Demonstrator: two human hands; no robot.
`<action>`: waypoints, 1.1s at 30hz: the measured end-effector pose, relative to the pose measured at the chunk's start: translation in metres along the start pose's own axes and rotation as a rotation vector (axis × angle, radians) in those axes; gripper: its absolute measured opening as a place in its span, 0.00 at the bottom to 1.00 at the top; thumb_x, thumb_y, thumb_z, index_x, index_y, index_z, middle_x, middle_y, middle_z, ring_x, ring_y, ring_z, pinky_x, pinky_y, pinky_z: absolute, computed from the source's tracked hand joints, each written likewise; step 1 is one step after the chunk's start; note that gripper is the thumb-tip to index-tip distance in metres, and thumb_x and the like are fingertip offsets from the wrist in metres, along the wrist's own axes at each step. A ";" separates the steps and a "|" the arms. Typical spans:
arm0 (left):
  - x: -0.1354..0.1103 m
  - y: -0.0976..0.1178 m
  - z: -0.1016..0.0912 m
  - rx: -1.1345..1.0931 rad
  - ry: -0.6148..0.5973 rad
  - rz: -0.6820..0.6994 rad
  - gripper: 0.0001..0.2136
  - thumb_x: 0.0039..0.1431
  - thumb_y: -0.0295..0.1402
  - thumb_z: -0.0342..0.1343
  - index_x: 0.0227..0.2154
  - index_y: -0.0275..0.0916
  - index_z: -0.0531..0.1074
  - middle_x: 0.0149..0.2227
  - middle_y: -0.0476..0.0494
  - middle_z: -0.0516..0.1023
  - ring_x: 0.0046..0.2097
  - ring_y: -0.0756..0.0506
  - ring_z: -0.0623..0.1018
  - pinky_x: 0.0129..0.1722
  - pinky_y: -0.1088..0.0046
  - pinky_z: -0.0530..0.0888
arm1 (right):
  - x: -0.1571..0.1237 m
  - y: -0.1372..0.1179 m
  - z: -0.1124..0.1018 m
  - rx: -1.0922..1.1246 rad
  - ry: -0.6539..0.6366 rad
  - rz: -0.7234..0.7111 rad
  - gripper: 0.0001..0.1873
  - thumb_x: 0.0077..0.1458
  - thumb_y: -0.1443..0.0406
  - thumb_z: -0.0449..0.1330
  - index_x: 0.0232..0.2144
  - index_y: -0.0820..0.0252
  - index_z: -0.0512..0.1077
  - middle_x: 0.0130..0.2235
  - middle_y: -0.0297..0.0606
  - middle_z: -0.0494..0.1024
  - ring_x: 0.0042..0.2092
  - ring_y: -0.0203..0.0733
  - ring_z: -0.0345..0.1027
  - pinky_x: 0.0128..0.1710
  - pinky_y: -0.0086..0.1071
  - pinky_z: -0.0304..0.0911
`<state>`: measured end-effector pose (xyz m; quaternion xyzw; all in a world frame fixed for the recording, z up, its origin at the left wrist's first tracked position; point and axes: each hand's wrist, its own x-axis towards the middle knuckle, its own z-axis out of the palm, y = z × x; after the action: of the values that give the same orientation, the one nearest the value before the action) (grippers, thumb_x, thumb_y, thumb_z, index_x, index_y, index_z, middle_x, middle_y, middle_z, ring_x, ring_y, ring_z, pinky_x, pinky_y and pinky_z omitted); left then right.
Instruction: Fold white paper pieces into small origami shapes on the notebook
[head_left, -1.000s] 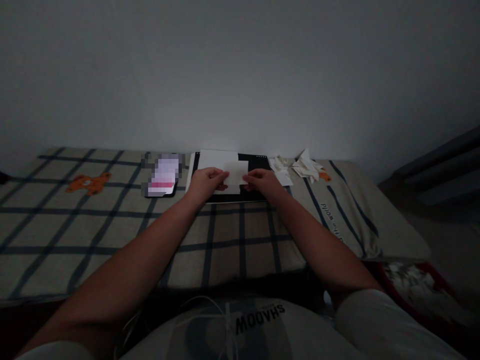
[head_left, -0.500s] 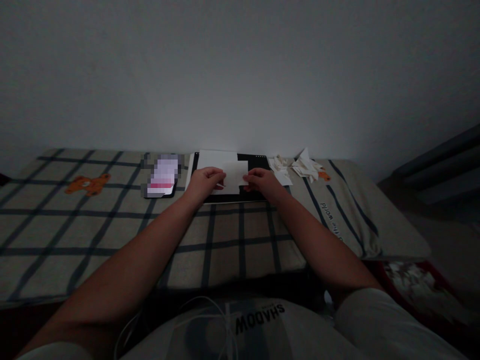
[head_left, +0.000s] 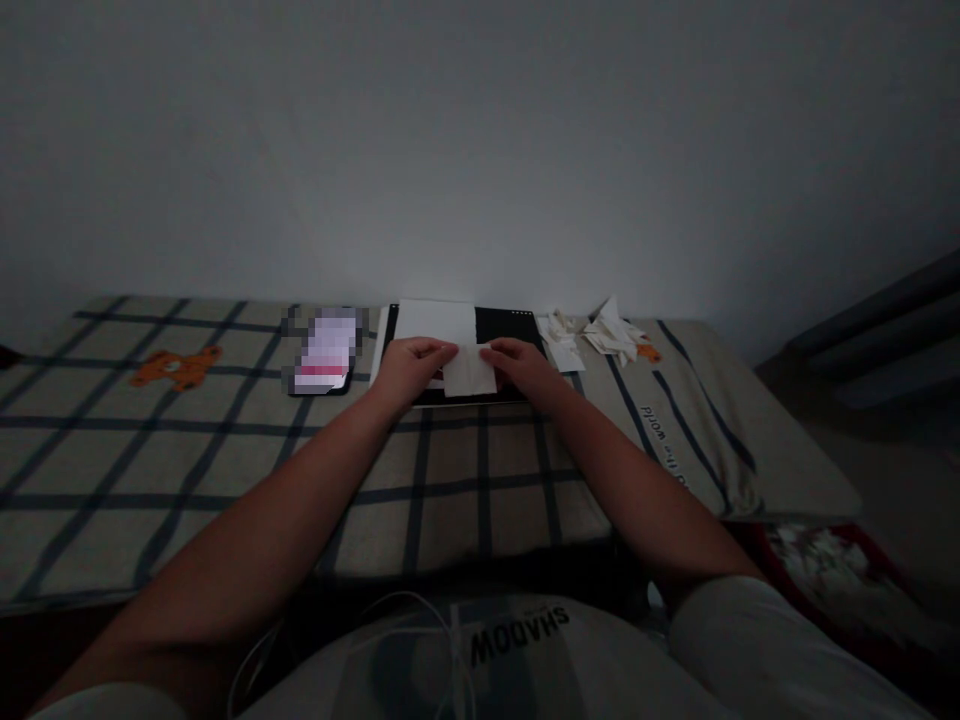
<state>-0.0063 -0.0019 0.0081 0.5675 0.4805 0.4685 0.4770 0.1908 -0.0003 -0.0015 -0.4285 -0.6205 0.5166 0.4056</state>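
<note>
The left hand (head_left: 409, 368) and the right hand (head_left: 521, 362) each pinch the far edge of a small white sheet (head_left: 470, 378) between thumb and forefinger, one near each corner. The sheet lies between the two hands and hangs toward the person, over a black folder (head_left: 508, 324). A faint line seems to run down its middle, though the light is too dim to say whether it is a crease.

Good handling here calls for equal tension: both hands should stay level and pull only lightly, since thin paper tears or skews when one side leads. The folder beneath both hands offers a flat backing, so any line is best pressed against it rather than in the air. A larger white sheet (head_left: 435, 318) lies just beyond the left hand, and a sweep that way could drag it. Crumpled paper (head_left: 615, 332) lies to the right of the right hand, and a phone (head_left: 326, 350) to the left of the left hand; neither calls for touching.
</note>
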 end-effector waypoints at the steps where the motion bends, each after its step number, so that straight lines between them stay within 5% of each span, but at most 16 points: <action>1: 0.000 0.000 0.001 0.005 -0.002 -0.007 0.11 0.46 0.39 0.63 0.27 0.35 0.77 0.26 0.46 0.77 0.29 0.49 0.75 0.29 0.73 0.74 | 0.000 -0.001 0.000 -0.037 0.012 -0.015 0.16 0.50 0.53 0.60 0.32 0.60 0.71 0.26 0.31 0.72 0.24 0.31 0.63 0.25 0.27 0.60; 7: -0.002 0.001 0.003 0.065 -0.022 -0.030 0.12 0.48 0.40 0.61 0.30 0.36 0.76 0.25 0.47 0.75 0.26 0.50 0.72 0.25 0.75 0.69 | -0.002 0.000 0.002 -0.115 0.053 -0.097 0.15 0.51 0.54 0.59 0.28 0.61 0.71 0.25 0.30 0.71 0.26 0.32 0.63 0.27 0.27 0.59; 17: -0.003 0.002 0.003 0.483 -0.008 0.210 0.11 0.52 0.41 0.57 0.33 0.40 0.79 0.27 0.47 0.77 0.26 0.50 0.70 0.26 0.74 0.65 | -0.002 -0.002 0.009 -0.181 0.087 -0.127 0.13 0.49 0.55 0.61 0.31 0.59 0.74 0.30 0.34 0.75 0.31 0.34 0.66 0.31 0.28 0.60; 24: -0.003 0.002 0.003 0.428 -0.022 0.174 0.13 0.52 0.43 0.59 0.33 0.40 0.80 0.22 0.49 0.74 0.23 0.50 0.67 0.24 0.74 0.64 | -0.002 -0.003 0.004 -0.272 0.136 -0.131 0.14 0.48 0.54 0.62 0.28 0.59 0.77 0.29 0.35 0.77 0.31 0.36 0.67 0.31 0.30 0.59; 33: -0.001 0.001 0.001 0.220 0.003 0.073 0.11 0.48 0.42 0.62 0.28 0.39 0.79 0.28 0.44 0.80 0.28 0.49 0.74 0.27 0.73 0.70 | -0.002 -0.003 0.003 -0.116 0.156 -0.041 0.14 0.48 0.54 0.62 0.31 0.59 0.77 0.29 0.35 0.78 0.29 0.36 0.68 0.32 0.31 0.63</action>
<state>-0.0051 -0.0031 0.0084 0.6330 0.5086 0.4309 0.3937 0.1886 -0.0034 0.0009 -0.4774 -0.6244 0.4365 0.4378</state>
